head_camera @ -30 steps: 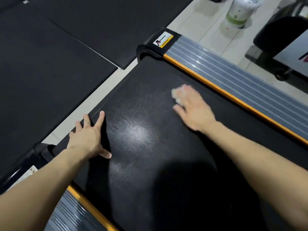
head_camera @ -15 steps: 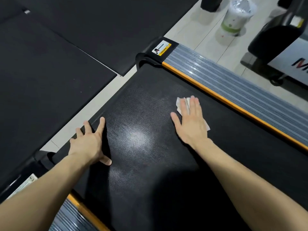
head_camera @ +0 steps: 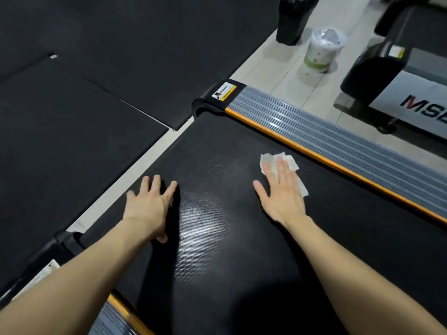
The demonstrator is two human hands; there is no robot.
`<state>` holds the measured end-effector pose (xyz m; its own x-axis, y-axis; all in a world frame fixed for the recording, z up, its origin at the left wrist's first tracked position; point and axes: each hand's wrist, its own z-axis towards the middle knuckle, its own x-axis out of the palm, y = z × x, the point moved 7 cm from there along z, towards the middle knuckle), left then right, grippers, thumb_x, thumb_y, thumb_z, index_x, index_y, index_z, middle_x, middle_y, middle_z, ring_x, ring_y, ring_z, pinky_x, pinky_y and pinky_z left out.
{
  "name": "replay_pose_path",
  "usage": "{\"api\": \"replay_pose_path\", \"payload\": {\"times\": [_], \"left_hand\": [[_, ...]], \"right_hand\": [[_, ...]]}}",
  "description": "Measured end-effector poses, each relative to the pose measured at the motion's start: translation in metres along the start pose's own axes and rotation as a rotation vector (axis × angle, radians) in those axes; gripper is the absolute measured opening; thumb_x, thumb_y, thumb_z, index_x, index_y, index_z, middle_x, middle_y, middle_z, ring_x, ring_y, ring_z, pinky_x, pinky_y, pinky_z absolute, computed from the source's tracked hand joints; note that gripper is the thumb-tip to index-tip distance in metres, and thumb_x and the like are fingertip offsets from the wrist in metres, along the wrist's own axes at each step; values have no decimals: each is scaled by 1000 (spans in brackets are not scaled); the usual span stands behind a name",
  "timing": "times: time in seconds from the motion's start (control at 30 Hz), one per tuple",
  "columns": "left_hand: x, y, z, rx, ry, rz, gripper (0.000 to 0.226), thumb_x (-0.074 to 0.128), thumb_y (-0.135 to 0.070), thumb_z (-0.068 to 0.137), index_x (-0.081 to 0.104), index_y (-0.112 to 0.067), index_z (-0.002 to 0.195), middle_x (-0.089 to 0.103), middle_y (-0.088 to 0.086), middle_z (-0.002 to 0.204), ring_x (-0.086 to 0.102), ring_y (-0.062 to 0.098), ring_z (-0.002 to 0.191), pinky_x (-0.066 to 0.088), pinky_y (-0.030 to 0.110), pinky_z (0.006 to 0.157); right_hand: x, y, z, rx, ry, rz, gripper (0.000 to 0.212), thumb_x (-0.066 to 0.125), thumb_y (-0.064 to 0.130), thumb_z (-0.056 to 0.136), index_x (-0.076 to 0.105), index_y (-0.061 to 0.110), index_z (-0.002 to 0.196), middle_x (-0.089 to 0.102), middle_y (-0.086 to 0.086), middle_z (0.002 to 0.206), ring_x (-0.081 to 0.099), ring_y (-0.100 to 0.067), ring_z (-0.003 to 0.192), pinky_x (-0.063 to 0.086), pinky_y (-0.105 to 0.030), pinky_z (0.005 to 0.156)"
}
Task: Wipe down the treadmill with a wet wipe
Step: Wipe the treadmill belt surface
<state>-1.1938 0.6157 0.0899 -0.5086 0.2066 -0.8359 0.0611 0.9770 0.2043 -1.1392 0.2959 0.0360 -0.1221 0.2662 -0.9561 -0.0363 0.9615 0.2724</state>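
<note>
- Head view looks down on the rear end of a treadmill [head_camera: 242,141], its black textured belt [head_camera: 217,274] filling the middle.
- The right hand [head_camera: 283,197] lies flat on the belt, fingers straight and close together, pressing a white wipe [head_camera: 272,162] under palm and fingers; nothing curls round it.
- The wipe is crumpled and sits on the belt's right part, near the orange strip [head_camera: 326,163] but apart from it; its edges stick out past the fingertips and the little-finger side.
- The left hand [head_camera: 147,206] rests flat on the belt's rear left part, fingers spread wide, thumb out to the side, holding nothing.
- The 2 hands are well apart, with a pale patch of glare [head_camera: 205,228] on the belt between them.
- A grey ribbed rail [head_camera: 350,151] runs along the right side beyond the orange strip; a black end cap [head_camera: 212,100] with a yellow and white label [head_camera: 223,91] closes its rear end.
- A 2nd ribbed rail [head_camera: 108,320] with an orange edge shows at the bottom left.
- Black mats [head_camera: 72,117] cover the floor behind and left of the treadmill, with a strip of pale tile [head_camera: 154,151] between them and the belt.
- On the tile at upper right stand a white tub [head_camera: 321,50] with a green band and, just behind it, a black bin [head_camera: 294,20].
- Another machine [head_camera: 387,76] with red and black lettering sits at the far right.
</note>
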Motion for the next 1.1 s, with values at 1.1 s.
{"api": "replay_pose_path", "payload": {"times": [1.1], "left_hand": [[-8,-54,27,91,7,-116,161,101,-58,53,-10,-43,168,-13,-2,178,-1,26,166,45,54,118]], "right_hand": [[23,36,-41,-665,15,-29,69,47,56,109,22,34,169,17,8,177,22,-20,162,23,-50,131]]}}
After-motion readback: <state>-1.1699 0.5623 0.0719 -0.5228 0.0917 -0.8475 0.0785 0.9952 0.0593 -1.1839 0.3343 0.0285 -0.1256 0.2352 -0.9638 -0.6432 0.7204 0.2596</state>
